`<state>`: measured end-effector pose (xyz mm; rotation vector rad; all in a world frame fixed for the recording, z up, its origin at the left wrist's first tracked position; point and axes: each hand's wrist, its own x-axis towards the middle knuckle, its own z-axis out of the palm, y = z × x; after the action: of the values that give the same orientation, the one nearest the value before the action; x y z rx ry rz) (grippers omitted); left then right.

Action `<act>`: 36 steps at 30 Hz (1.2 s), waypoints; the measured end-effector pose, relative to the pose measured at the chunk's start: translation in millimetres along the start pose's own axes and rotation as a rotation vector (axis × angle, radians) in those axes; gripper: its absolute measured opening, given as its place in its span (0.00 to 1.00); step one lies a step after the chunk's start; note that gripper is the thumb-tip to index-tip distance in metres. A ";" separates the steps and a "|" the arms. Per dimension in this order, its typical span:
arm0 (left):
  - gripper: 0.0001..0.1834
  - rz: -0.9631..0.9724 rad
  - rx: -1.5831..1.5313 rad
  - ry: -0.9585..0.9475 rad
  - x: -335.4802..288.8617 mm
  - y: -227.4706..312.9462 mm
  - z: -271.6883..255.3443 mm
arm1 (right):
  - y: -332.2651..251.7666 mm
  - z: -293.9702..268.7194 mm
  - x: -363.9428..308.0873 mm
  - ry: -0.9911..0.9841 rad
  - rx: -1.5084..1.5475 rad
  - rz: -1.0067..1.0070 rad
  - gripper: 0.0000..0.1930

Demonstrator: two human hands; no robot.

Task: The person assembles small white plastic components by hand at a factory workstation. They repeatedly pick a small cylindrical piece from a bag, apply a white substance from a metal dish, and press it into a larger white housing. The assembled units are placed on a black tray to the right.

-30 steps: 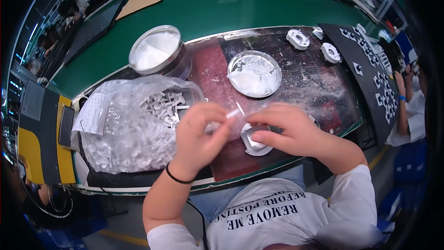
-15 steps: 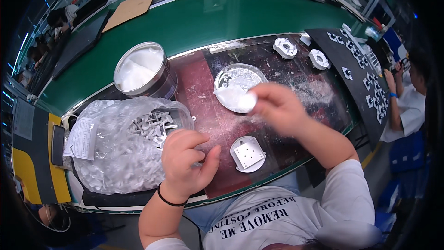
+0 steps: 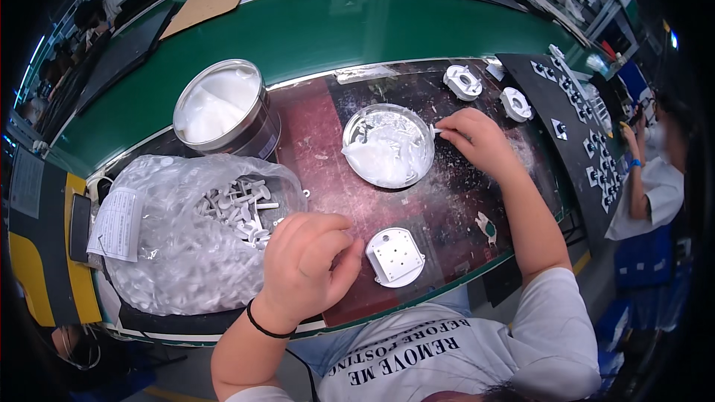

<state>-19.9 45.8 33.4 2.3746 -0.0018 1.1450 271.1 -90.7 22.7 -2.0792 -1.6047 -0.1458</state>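
Left hand (image 3: 309,260) loosely curled; right hand (image 3: 477,141) extended forward, fingers pinched.

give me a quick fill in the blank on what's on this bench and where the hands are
1. The right hand reaches the rim of the shallow dish of ____ paste.
2. The left hand rests curled beside the clear ____ of small white parts.
3. The white square-faced part lies on the mat just ____ of the left hand.
4. The metal tin stands with its lid ____.

Missing words: white; bag; right; off
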 end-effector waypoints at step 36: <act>0.18 -0.022 -0.009 -0.006 -1.1 -3.7 1.4 | 4.7 0.9 -2.0 -0.053 0.009 0.040 0.07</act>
<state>-18.8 48.2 30.2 2.3638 0.0172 1.1251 274.6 -92.9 19.6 -2.1234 -1.5901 -0.0693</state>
